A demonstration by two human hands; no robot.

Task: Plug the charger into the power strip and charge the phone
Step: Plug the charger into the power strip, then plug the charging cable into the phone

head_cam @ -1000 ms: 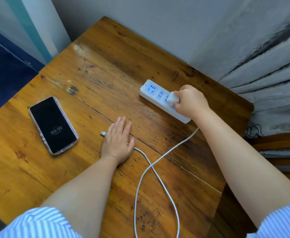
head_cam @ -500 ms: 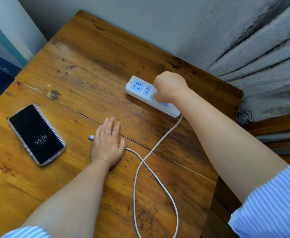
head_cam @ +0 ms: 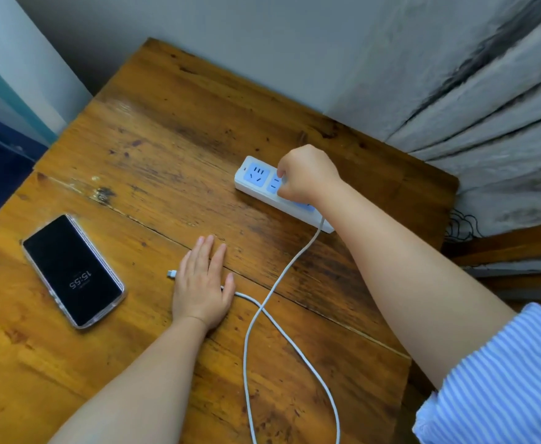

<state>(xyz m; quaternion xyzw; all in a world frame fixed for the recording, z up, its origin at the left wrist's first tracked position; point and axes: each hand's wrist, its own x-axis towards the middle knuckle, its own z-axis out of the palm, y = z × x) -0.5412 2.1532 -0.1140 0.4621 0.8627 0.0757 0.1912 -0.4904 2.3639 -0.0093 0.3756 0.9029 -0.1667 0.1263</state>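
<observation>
A white power strip [head_cam: 256, 179] with blue sockets lies at the back of the wooden table [head_cam: 153, 161]. My right hand [head_cam: 307, 176] is closed over the strip's middle, hiding the charger it grips. A white cable [head_cam: 282, 274] runs from under that hand, loops toward the table's front edge and passes under my left hand [head_cam: 203, 283], which lies flat with fingers apart. The cable's small plug [head_cam: 171, 274] pokes out left of that hand. A black phone [head_cam: 73, 270] in a clear case lies face up at the left, showing 15:55.
A grey wall and folded grey curtains [head_cam: 487, 123] stand right behind the table. The table's right edge drops off beside my right forearm, with dark wires [head_cam: 461, 227] and wooden furniture [head_cam: 519, 248] beyond it.
My right hand has pressed the charger down onto the strip, and the white charger body seen a second ago is now hidden under the fist. The left hand stays flat on the cable.
</observation>
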